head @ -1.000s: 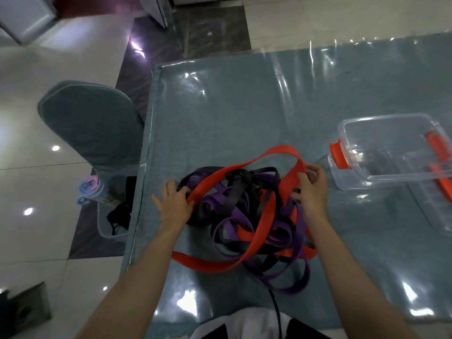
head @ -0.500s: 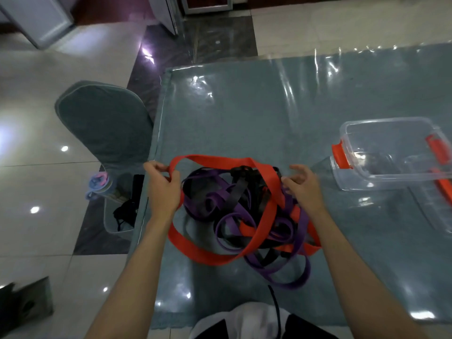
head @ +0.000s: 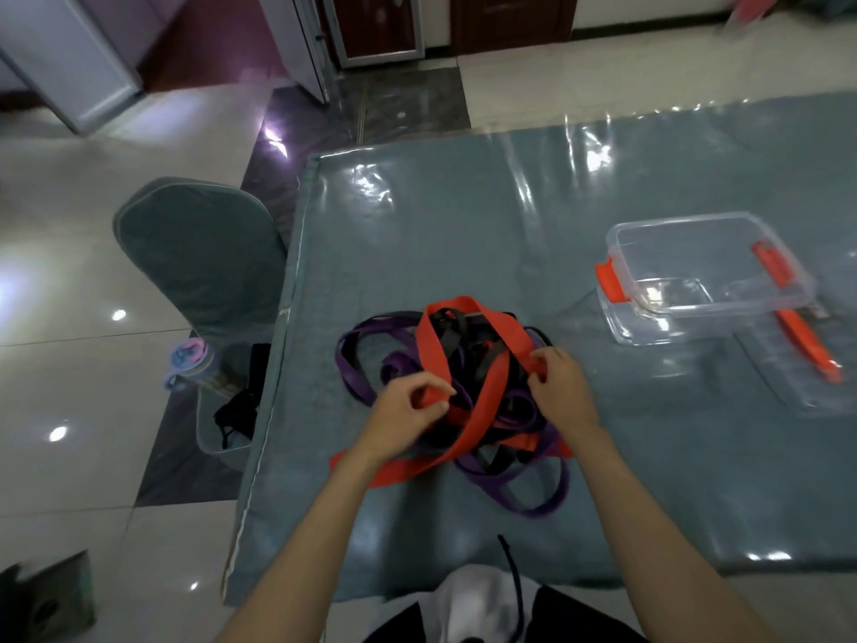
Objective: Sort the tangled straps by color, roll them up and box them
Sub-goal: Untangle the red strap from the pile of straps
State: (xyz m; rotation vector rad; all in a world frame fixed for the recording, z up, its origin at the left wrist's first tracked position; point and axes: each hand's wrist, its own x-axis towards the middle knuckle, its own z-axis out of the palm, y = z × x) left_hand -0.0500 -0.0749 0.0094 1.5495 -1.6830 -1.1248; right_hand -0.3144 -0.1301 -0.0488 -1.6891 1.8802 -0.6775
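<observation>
Orange webbing was the first colour being worked loose as a person bent over a knot of tangled straps [head: 457, 396] heaped near the front left of the tabletop [head: 463, 234]. The left hand [head: 408, 413] pinched a fold of the orange strap [head: 429, 350] between thumb and fingers, while the right hand [head: 559, 387] pinched the same strap where it dropped down the pile's right side. Purple straps [head: 514, 496] and black straps [head: 468, 338] remained threaded through its loops. Sorting appeared barely begun: nothing was rolled, and the clear box [head: 695, 271] with orange latches stood well apart to the right holding no straps, its lid [head: 797, 364] lying just beside it. Freeing the orange length would likely call for lifting its loop up and over the heap and feeding it hand over hand, since a straight pull risked tightening the knot.
</observation>
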